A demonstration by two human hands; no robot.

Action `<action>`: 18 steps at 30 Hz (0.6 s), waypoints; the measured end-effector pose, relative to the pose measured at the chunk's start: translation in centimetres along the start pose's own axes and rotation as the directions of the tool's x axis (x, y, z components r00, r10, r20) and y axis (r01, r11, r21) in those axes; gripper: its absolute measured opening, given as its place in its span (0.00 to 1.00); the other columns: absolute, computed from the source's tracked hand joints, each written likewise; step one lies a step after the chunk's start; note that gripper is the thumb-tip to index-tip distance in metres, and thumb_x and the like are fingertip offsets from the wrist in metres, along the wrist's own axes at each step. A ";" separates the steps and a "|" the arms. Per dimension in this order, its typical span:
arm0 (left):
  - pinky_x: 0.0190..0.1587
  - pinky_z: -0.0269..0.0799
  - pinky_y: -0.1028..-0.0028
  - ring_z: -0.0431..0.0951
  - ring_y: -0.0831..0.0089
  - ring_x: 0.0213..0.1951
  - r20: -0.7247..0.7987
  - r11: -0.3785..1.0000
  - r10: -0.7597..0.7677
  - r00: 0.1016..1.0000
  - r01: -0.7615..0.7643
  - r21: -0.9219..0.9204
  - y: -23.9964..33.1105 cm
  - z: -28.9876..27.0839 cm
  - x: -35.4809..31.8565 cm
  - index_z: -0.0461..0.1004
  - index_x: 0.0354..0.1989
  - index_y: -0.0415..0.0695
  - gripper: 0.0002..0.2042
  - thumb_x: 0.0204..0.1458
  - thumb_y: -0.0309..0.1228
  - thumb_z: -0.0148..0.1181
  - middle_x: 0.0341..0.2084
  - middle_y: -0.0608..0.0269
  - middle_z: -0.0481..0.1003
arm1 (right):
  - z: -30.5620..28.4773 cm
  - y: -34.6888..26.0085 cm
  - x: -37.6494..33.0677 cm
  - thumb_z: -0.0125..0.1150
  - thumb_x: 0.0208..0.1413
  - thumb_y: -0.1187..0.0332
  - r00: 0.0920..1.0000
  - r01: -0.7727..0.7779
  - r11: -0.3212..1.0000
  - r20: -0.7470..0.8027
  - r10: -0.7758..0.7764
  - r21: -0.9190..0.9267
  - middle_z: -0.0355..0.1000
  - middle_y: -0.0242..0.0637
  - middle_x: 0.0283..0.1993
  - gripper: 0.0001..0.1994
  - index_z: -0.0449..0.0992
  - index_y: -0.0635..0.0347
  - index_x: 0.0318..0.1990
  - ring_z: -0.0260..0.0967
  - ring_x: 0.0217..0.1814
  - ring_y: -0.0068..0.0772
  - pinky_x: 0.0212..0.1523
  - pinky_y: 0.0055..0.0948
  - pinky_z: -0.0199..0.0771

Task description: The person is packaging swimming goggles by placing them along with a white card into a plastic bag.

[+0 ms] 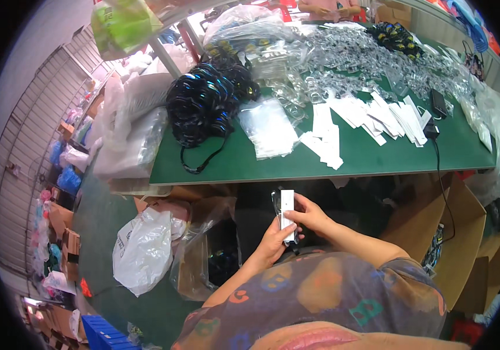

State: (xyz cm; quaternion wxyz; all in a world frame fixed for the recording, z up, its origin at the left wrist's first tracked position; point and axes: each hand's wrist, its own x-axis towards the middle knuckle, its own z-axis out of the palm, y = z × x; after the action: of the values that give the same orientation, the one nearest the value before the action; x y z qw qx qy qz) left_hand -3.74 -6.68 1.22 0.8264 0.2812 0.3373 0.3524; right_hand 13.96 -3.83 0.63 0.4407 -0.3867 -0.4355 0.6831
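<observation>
Just in front of my body, below the table's near edge, both hands hold a narrow white card strip (287, 204). My left hand (271, 244) grips its lower end from the left, fingers closed round it. From the right, my right hand (311, 214) pinches the card, thumb across its front. A dark, partly shiny piece (275, 201) shows along the card's left side, and a dark end sticks out below; its kind is unclear. On the green table (226, 169) ahead lie loose white card strips (323, 146) and a stack of clear plastic bags (270, 131).
A heap of shiny black banded items (200, 105) sits at the table's left. Many clear plastic pieces (355, 58) cover its far side. A black power adapter (431, 129) trails a cord over the right edge. Cardboard boxes (457, 227) stand below; another person (329, 8) is across the table.
</observation>
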 end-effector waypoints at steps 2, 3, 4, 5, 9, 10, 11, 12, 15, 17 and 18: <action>0.48 0.81 0.65 0.78 0.71 0.46 -0.005 0.991 0.017 1.000 -0.016 0.132 0.0 0.4 0.4 0.63 0.64 0.46 0.22 0.62 0.28 0.61 0.47 0.61 0.73 | -0.9 1.2 0.7 0.70 0.55 0.67 0.998 -0.001 0.996 -0.065 -0.004 -0.086 0.73 0.38 0.51 0.35 0.62 0.59 0.70 0.71 0.45 0.23 0.38 0.24 0.75; 0.48 0.81 0.65 0.78 0.71 0.47 0.017 0.990 -0.022 1.000 0.019 0.138 -0.3 0.1 1.0 0.61 0.65 0.47 0.24 0.63 0.30 0.60 0.48 0.62 0.73 | -1.8 3.1 1.4 0.71 0.54 0.67 0.994 0.025 0.990 -0.105 -0.040 -0.139 0.74 0.38 0.51 0.36 0.62 0.60 0.69 0.71 0.47 0.25 0.41 0.26 0.76; 0.47 0.81 0.64 0.79 0.70 0.46 0.022 0.996 -0.031 0.999 0.029 0.079 -0.2 0.1 1.0 0.61 0.66 0.47 0.22 0.65 0.32 0.56 0.47 0.62 0.73 | -2.1 3.6 1.9 0.72 0.52 0.68 0.991 0.066 0.983 -0.102 -0.084 -0.169 0.74 0.39 0.52 0.37 0.62 0.62 0.69 0.72 0.50 0.26 0.49 0.30 0.76; 0.46 0.81 0.63 0.80 0.69 0.45 0.038 0.999 -0.042 0.998 0.042 -0.010 0.0 0.1 1.5 0.61 0.66 0.47 0.21 0.66 0.33 0.53 0.46 0.61 0.74 | -2.3 3.5 2.0 0.71 0.52 0.70 0.993 0.052 0.988 -0.099 -0.067 -0.148 0.74 0.39 0.53 0.38 0.61 0.63 0.70 0.72 0.53 0.27 0.53 0.31 0.75; 0.42 0.82 0.64 0.81 0.66 0.38 0.009 0.998 0.005 1.000 -0.006 0.066 -0.2 0.5 2.1 0.63 0.61 0.45 0.16 0.67 0.29 0.48 0.38 0.57 0.77 | -2.1 1.9 1.3 0.67 0.57 0.70 0.996 0.060 0.997 -0.068 -0.063 -0.042 0.72 0.39 0.55 0.37 0.56 0.64 0.73 0.72 0.50 0.26 0.51 0.30 0.76; 0.42 0.83 0.63 0.81 0.66 0.39 0.003 0.999 -0.007 1.000 0.007 0.053 0.0 0.4 1.5 0.63 0.61 0.44 0.15 0.67 0.28 0.48 0.39 0.57 0.76 | -1.0 -0.8 0.1 0.65 0.59 0.69 0.990 -0.127 0.992 -0.059 0.126 -0.005 0.73 0.39 0.52 0.36 0.55 0.65 0.73 0.72 0.39 0.23 0.42 0.27 0.76; 0.42 0.83 0.62 0.81 0.65 0.41 -0.008 0.999 0.025 1.000 -0.025 0.042 0.1 0.4 1.2 0.64 0.60 0.42 0.15 0.66 0.28 0.48 0.41 0.56 0.75 | -1.0 -0.9 -0.2 0.63 0.62 0.65 0.993 -0.116 0.993 0.001 0.116 0.037 0.73 0.37 0.47 0.36 0.54 0.65 0.73 0.67 0.30 0.20 0.36 0.25 0.73; 0.42 0.83 0.61 0.80 0.65 0.43 0.003 0.997 0.049 0.999 -0.049 0.057 -0.1 -0.3 1.3 0.64 0.59 0.41 0.15 0.66 0.27 0.49 0.42 0.55 0.75 | -1.3 0.1 -0.1 0.60 0.65 0.61 0.993 -0.117 0.992 0.030 0.116 0.041 0.72 0.33 0.41 0.34 0.54 0.65 0.73 0.66 0.31 0.19 0.37 0.24 0.72; 0.41 0.82 0.64 0.79 0.66 0.43 0.046 0.997 0.042 0.998 -0.039 -0.068 1.4 -0.2 0.7 0.62 0.64 0.39 0.20 0.65 0.29 0.52 0.43 0.55 0.75 | -2.6 1.6 -0.4 0.47 0.71 0.48 0.955 -0.274 0.926 0.184 0.232 0.260 0.70 0.29 0.35 0.23 0.70 0.58 0.57 0.67 0.34 0.25 0.43 0.27 0.71; 0.40 0.81 0.66 0.79 0.67 0.43 0.026 0.994 0.095 0.995 -0.093 -0.056 2.4 -1.3 0.2 0.60 0.66 0.39 0.23 0.65 0.30 0.53 0.43 0.56 0.76 | -3.8 2.1 -1.5 0.53 0.68 0.48 0.888 -0.324 0.934 0.388 0.245 0.151 0.70 0.31 0.31 0.23 0.72 0.61 0.51 0.70 0.32 0.26 0.44 0.30 0.71; 0.40 0.81 0.66 0.79 0.67 0.43 -0.021 0.993 0.114 0.993 -0.114 -0.021 3.1 -1.7 -0.1 0.60 0.66 0.39 0.23 0.64 0.30 0.53 0.43 0.56 0.76 | -4.6 2.9 -2.0 0.60 0.65 0.53 0.828 -0.454 0.863 0.465 0.315 0.223 0.71 0.32 0.30 0.20 0.73 0.63 0.50 0.71 0.33 0.29 0.47 0.33 0.72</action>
State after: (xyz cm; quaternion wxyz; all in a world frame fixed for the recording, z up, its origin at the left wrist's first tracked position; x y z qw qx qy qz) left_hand -6.32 -4.57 2.35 0.8046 0.2876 0.3249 0.4054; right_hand 17.98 -5.22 -3.28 0.2471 -0.2366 -0.3121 0.8863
